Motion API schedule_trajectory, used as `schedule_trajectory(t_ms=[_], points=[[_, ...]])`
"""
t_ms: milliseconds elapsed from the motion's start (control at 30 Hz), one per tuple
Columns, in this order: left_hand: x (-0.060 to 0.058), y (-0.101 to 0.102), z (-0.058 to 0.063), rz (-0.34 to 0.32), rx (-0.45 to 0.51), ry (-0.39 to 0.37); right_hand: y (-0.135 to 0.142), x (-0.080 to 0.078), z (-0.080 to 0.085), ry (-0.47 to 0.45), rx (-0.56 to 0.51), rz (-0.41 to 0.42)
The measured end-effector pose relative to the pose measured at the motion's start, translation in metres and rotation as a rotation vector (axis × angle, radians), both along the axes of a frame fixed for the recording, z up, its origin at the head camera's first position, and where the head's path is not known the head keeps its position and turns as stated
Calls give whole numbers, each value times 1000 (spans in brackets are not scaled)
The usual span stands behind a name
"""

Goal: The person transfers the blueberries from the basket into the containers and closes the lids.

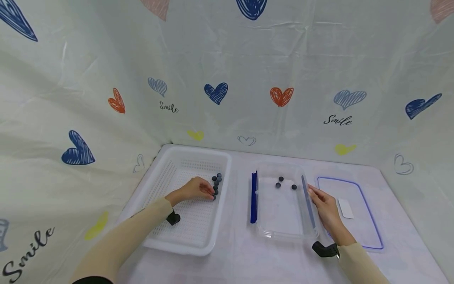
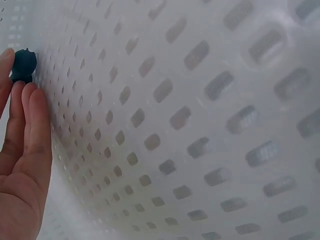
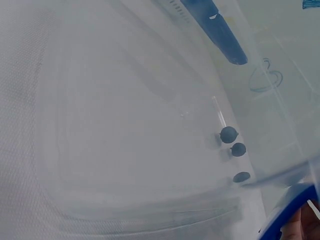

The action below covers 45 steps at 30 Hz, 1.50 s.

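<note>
My left hand (image 1: 195,189) reaches into a white perforated basket (image 1: 188,249). In the left wrist view, its thumb and fingertips meet a dark blueberry (image 2: 25,63) against the basket's side wall. Several more blueberries (image 1: 216,183) lie in a row along the basket's right side. My right hand (image 1: 328,209) holds the raised blue-edged side latch (image 1: 309,201) of a clear plastic box (image 1: 280,233). Three blueberries (image 3: 229,134) sit apart on the box's floor, toward its far end. Part of the right hand's grip is hidden in its wrist view.
A clear lid with a blue seal (image 1: 369,205) lies flat to the right of the box, with a white rectangle (image 1: 345,208) on it. Another blue latch (image 1: 253,197) stands out on the box's left side. A curtain with printed hearts (image 1: 216,93) hangs behind the table.
</note>
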<state>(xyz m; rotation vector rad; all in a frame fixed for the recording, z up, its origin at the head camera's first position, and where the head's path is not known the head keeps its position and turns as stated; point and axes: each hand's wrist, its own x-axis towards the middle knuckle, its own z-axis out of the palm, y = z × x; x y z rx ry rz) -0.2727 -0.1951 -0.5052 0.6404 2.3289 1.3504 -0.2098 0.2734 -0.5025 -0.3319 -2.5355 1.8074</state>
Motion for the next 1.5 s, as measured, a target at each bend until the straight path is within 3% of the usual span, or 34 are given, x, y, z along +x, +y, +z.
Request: schedule_trajectory(t_ms=[367, 800, 1500], points=[[4, 7, 0, -6, -71, 53, -1, 0, 1, -13, 1, -14], [8, 8, 4, -4, -80, 49, 0, 0, 0, -47, 3, -6], [2, -2, 9, -48, -89, 110, -1, -1, 0, -33, 9, -10]])
